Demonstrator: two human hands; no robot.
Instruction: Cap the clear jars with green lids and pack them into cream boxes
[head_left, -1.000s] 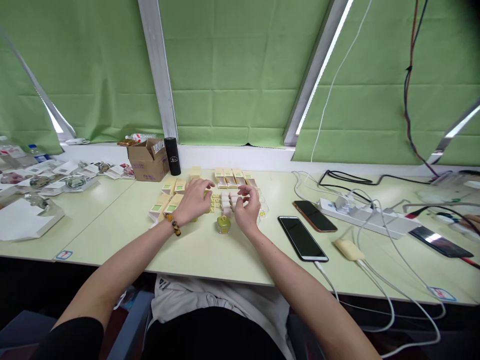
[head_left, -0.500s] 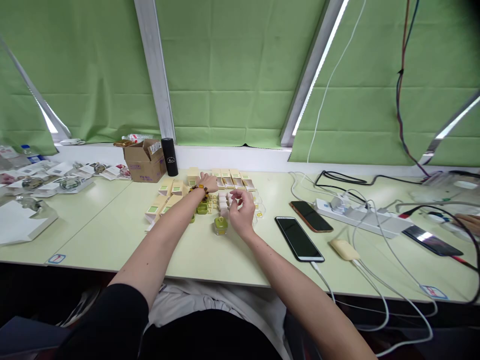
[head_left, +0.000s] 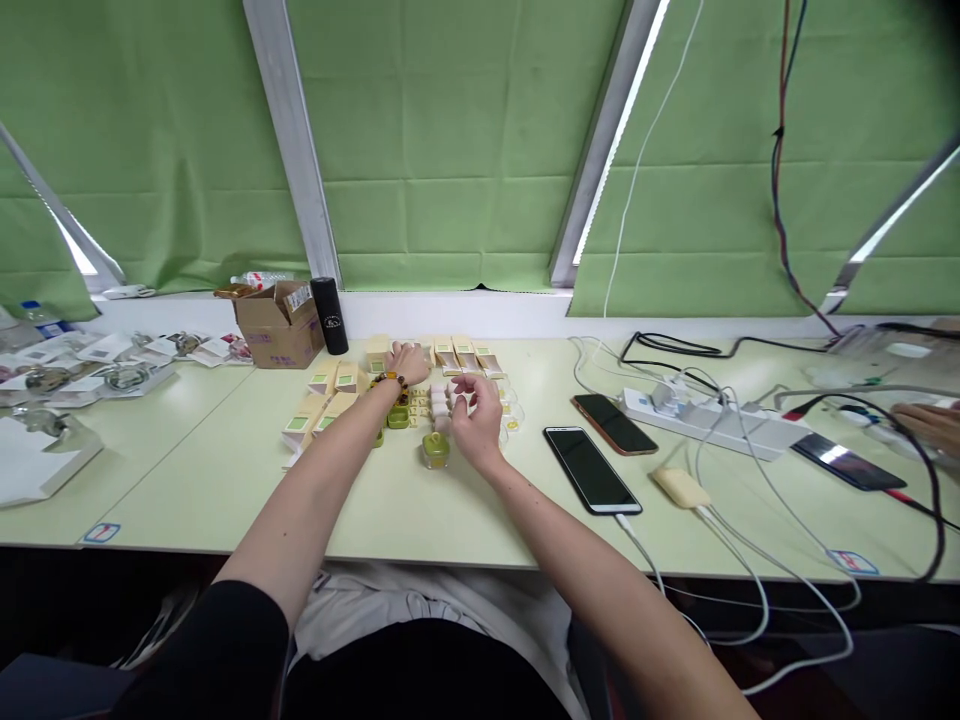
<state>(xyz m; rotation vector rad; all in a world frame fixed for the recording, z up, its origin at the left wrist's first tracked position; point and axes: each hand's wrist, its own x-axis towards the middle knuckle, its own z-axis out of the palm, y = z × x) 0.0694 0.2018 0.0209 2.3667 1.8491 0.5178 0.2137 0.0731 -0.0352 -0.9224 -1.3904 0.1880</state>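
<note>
My left hand, with a beaded bracelet on the wrist, reaches to the back among pale yellow boxes. Its fingertips are hidden, so I cannot tell what they touch. My right hand is loosely curled, thumb and forefinger apart, beside small whitish pieces; nothing shows between its fingers. A clear jar with a green lid stands in front. Small green containers and tiny yellow pieces lie between my arms. Round clear parts lie right of my right hand.
Two phones, a yellow charger-like block and a power strip with cables lie right. A cardboard box and black cylinder stand back left. Packaged items fill the far left. Another person's hand is at the right edge.
The camera view has turned slightly, shifting the table contents left in the picture. Both hands stay at nearly the same places among the boxes and whitish pieces.
</note>
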